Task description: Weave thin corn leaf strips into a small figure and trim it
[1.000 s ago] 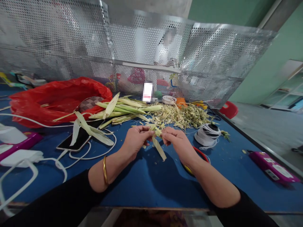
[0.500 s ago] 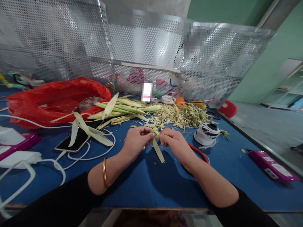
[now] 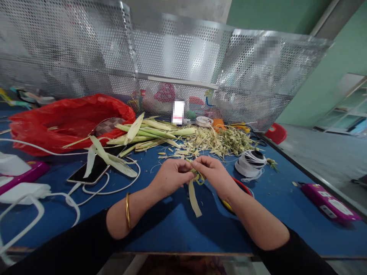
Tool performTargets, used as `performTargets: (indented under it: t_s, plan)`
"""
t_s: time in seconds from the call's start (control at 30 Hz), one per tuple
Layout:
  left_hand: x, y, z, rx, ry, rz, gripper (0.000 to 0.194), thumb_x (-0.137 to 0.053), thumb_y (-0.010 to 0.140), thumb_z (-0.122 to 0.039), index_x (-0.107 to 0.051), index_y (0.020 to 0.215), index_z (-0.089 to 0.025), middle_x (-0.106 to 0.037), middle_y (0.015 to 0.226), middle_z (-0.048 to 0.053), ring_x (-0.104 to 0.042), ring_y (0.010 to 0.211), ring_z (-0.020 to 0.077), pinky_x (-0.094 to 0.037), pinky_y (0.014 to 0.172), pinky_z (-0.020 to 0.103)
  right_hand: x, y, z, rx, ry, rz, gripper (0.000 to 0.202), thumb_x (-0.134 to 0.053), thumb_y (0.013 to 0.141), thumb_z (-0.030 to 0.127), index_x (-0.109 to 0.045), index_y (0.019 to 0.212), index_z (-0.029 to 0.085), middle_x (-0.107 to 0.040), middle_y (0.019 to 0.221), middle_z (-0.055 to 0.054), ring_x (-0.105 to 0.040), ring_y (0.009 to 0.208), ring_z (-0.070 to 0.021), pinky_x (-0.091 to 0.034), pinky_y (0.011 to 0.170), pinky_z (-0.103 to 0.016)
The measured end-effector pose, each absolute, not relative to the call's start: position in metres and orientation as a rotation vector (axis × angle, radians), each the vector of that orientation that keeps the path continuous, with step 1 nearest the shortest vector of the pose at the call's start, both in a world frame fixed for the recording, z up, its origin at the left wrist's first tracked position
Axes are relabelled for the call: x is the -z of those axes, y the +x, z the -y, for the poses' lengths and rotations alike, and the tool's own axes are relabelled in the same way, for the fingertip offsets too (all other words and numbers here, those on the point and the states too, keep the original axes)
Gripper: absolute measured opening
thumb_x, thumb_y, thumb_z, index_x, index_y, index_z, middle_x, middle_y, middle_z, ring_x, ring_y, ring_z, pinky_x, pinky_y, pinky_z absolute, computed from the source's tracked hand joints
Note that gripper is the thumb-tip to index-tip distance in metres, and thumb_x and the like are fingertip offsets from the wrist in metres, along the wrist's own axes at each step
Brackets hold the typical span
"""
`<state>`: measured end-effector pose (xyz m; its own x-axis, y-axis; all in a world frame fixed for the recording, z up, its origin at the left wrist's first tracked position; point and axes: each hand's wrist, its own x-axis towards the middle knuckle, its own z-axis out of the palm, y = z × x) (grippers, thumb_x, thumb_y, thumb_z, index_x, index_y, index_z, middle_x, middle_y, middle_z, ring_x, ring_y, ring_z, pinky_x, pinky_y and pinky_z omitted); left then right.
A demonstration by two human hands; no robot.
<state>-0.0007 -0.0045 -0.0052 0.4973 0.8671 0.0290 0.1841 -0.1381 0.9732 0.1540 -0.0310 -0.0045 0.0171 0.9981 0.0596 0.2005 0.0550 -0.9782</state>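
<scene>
Between my two hands is a pale green corn husk strip [image 3: 195, 200], its flat end hanging down over the blue table and a small loop showing near the fingers. My left hand [image 3: 172, 173], with a gold bangle at the wrist, pinches the strip from the left. From the right, my right hand [image 3: 210, 170] pinches its upper part, fingertips close to those of the left. Partly hidden under my right forearm lies a red and yellow handled tool [image 3: 242, 186]. A spool of white thread [image 3: 250, 164] stands to the right of my right hand.
Behind my hands lie a bundle of corn husks [image 3: 155, 131] and a heap of dried plant scraps [image 3: 220, 139]. At left are a red plastic bag [image 3: 43, 126], a phone [image 3: 91, 168] and white cables. A purple box [image 3: 327, 202] sits at right. A perforated metal screen [image 3: 177, 49] borders the back.
Both hands have come closer together and slightly lower. The strip's hanging end sits lower and looks longer, and a small loop now shows by the fingers.
</scene>
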Motion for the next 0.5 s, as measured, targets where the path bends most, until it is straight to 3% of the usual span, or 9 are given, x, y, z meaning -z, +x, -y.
performTargets:
  t_s: [0.27, 0.5]
  plan:
    - [0.0033, -0.0002, 0.0101, -0.479, 1.564, -0.788, 0.017, -0.063, 0.068, -0.028, -0.073, 0.071, -0.015, -0.066, 0.061, 0.001, -0.054, 0.051, 0.0109, -0.043, 0.046, 0.019, 0.0025, 0.1565, 0.0275, -1.133, -1.233, 1.093, 0.025, -0.072, 0.062, 0.034, -0.055, 0.056, 0.017, -0.045, 0.044, 0.007, -0.035, 0.041, -0.0062, -0.027, 0.043, -0.022]
    - [0.0003, -0.0027, 0.0107, -0.413, 1.417, -0.711, 0.018, -0.067, 0.070, -0.032, -0.072, 0.071, -0.016, -0.067, 0.067, 0.002, -0.058, 0.055, 0.0104, -0.047, 0.054, 0.020, 0.0044, 0.1616, 0.0220, -1.032, -1.194, 0.888, 0.030, -0.072, 0.062, 0.042, -0.054, 0.062, 0.018, -0.060, 0.060, 0.004, -0.052, 0.041, -0.0074, -0.036, 0.046, -0.022]
